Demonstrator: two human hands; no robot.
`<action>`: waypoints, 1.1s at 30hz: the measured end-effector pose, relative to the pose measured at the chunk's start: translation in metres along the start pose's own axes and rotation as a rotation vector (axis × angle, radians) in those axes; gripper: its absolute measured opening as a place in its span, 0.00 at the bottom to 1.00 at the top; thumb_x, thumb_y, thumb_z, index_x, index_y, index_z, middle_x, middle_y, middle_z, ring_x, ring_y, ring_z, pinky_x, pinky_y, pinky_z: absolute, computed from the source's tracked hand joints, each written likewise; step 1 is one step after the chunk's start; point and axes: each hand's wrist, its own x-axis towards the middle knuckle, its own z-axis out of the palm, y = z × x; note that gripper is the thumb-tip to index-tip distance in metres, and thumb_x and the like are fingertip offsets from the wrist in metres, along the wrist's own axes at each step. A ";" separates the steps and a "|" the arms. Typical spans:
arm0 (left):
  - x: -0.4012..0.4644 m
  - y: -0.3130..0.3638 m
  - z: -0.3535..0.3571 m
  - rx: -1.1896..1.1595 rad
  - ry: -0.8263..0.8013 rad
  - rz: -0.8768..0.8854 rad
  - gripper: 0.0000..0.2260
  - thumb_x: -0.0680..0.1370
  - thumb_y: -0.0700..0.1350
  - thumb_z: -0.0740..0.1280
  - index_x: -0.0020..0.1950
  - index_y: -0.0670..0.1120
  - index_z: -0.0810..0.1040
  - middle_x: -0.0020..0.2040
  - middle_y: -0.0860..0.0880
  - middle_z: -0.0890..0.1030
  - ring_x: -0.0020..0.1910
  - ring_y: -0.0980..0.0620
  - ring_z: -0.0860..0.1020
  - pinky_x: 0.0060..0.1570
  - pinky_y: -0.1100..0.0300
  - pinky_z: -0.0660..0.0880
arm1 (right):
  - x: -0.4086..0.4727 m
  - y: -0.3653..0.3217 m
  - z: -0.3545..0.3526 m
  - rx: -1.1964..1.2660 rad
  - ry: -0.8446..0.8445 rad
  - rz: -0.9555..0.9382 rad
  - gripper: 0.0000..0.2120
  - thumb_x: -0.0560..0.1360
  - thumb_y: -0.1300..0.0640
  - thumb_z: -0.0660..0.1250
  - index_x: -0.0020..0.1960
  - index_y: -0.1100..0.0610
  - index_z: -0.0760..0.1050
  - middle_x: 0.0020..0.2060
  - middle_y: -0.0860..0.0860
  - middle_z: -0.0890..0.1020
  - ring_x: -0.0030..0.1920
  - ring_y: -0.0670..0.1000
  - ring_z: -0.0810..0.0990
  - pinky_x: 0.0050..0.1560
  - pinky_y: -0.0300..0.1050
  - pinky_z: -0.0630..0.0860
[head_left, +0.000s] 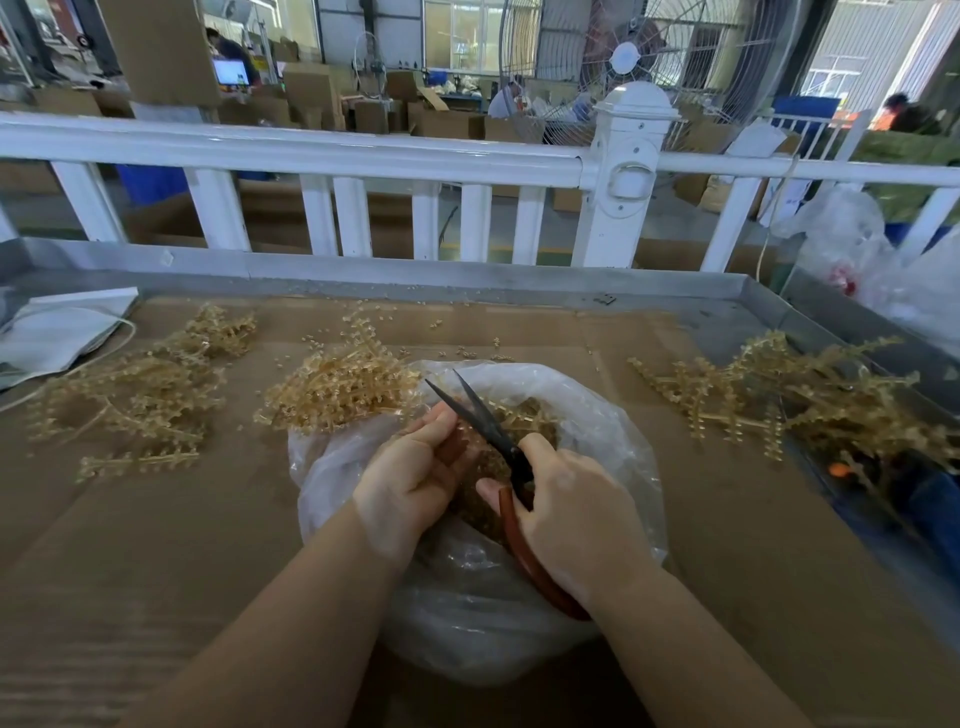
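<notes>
My right hand (576, 514) grips black scissors (480, 415) by their red-brown handles, blades parted and pointing up-left. My left hand (415, 467) sits just left of the blades, fingers curled around something small that I cannot make out. Both hands hover over a clear plastic bag (467, 613) holding small amber cut pieces. A heap of amber plastic sprue branches (337, 387) lies against the bag's far left rim.
More amber sprue branches lie at the left (135, 395) and right (810, 395) on the cardboard-covered table (156, 571). White paper (57, 327) sits far left, plastic bags (852, 244) far right. A white railing (311, 150) runs behind the table's metal rim.
</notes>
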 end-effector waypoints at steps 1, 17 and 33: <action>0.001 0.000 0.001 -0.007 0.013 -0.020 0.07 0.79 0.36 0.61 0.46 0.44 0.78 0.44 0.45 0.80 0.40 0.50 0.77 0.42 0.58 0.75 | 0.000 -0.001 0.000 0.001 0.001 0.001 0.20 0.75 0.33 0.53 0.53 0.47 0.67 0.43 0.46 0.77 0.45 0.48 0.76 0.46 0.41 0.74; 0.001 -0.001 -0.001 -0.076 -0.021 -0.129 0.05 0.80 0.41 0.60 0.48 0.43 0.75 0.43 0.45 0.77 0.38 0.51 0.74 0.53 0.57 0.72 | 0.008 -0.015 -0.019 -0.034 -0.094 0.015 0.16 0.77 0.36 0.56 0.46 0.48 0.61 0.36 0.47 0.73 0.39 0.50 0.73 0.39 0.43 0.68; 0.003 -0.004 -0.002 -0.064 -0.043 -0.034 0.07 0.79 0.40 0.61 0.44 0.44 0.78 0.38 0.45 0.81 0.40 0.49 0.76 0.56 0.51 0.71 | 0.009 -0.016 -0.027 0.003 -0.139 0.021 0.15 0.77 0.38 0.57 0.45 0.50 0.64 0.31 0.44 0.71 0.36 0.48 0.74 0.39 0.41 0.70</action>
